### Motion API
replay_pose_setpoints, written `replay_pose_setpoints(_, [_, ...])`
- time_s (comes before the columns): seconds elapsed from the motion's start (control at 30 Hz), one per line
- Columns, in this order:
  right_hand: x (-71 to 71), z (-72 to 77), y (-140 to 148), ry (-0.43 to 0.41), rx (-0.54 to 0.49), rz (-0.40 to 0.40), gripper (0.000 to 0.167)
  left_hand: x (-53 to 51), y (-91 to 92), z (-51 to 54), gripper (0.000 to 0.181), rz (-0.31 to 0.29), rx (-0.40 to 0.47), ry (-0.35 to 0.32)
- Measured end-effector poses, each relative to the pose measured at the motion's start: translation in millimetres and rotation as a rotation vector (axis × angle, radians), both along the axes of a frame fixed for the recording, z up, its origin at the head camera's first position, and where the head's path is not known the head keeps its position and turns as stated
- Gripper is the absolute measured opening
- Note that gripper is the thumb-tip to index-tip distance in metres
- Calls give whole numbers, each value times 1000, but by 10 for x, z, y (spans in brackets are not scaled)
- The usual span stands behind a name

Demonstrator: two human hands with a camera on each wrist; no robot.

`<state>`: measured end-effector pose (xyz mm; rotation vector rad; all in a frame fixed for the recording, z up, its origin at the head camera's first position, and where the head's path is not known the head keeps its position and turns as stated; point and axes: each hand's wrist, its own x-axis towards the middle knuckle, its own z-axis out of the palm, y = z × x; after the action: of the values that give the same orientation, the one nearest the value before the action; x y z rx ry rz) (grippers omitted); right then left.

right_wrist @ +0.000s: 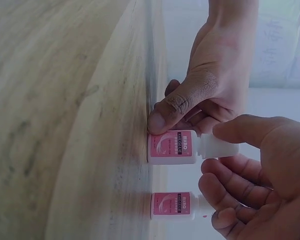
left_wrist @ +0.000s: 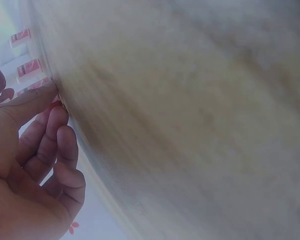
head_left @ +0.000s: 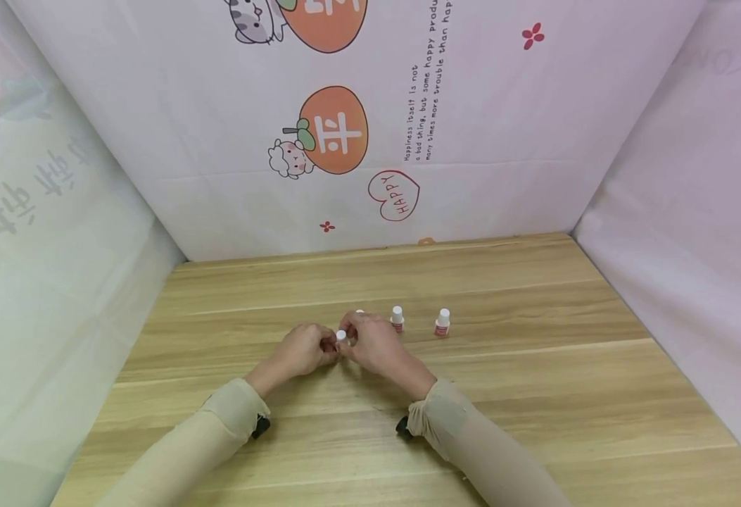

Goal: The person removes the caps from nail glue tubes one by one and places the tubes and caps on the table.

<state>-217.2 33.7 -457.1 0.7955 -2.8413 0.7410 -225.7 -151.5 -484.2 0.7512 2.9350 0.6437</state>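
A small white bottle with a pink label (right_wrist: 171,147) stands upright on the table. My left hand (head_left: 303,348) grips it low down, the thumb against the side of its base in the right wrist view and the other fingers curled behind. From the other side my right hand (head_left: 376,345) holds its white cap (right_wrist: 222,148) between thumb and fingers. A second bottle (right_wrist: 172,205) stands close by, its cap partly behind my right fingers. In the left wrist view my left hand (left_wrist: 30,150) hides most of the held bottle.
Two similar bottles, one upright (head_left: 397,319) and another farther right (head_left: 442,322), stand apart on the wooden table (head_left: 535,394). A further white cap (head_left: 360,311) shows just behind my right hand. Printed white cloth (head_left: 497,141) rises at the back and both sides.
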Motion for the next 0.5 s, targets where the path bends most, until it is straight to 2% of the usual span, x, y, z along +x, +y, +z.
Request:
replay_pose_setpoints(0.2, [-8,9,-7,11,6,10,23,4,-5,29,11,-8,-2,5])
replay_pose_setpoints(0.5, [2,17,1,-4,2,2,26,0,-5,19,9,11,-13,-25])
